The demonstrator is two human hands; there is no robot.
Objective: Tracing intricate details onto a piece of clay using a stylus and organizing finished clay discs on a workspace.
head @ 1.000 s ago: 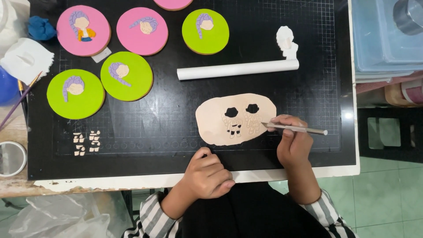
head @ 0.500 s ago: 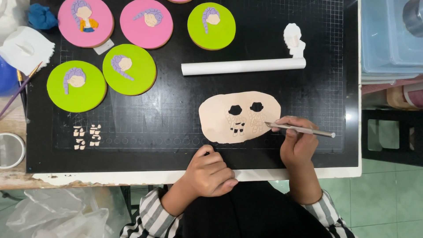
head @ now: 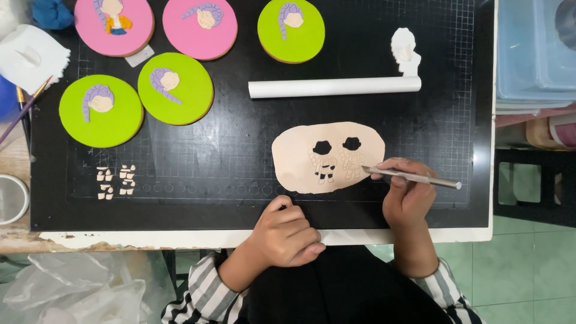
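Nearest the camera, at 6 o'clock, two striped sleeves point(head: 207, 294) are seen rising toward the table. The left hand point(head: 287, 235) is curled into a loose fist, knuckles up, and is rested on the near edge of the black cutting mat point(head: 198, 198); nothing is held in it. At 4 o'clock from the picture's centre, the right hand point(head: 408, 195) is bent at the wrist, its fingers pinched together around a thin metal tool point(head: 414, 177), which is held almost level with its tip pointed toward 9 o'clock. The tip is set on the right part of a flat, rolled-out sheet of beige clay point(head: 327, 157), which lies on the mat just past both hands, near the centre. Two dark holes and small cut outlines are shown in the sheet. At 9 o'clock from it, small beige cut pieces point(head: 116, 182) are laid out. Farther off, at 12 o'clock, a white roller point(head: 333, 87) lies crosswise, with a white figure-shaped cutter point(head: 405, 51) at its right end. Farthest, from 10 to 12 o'clock, green and pink round discs point(head: 175, 88) bearing small clay heads are arranged.
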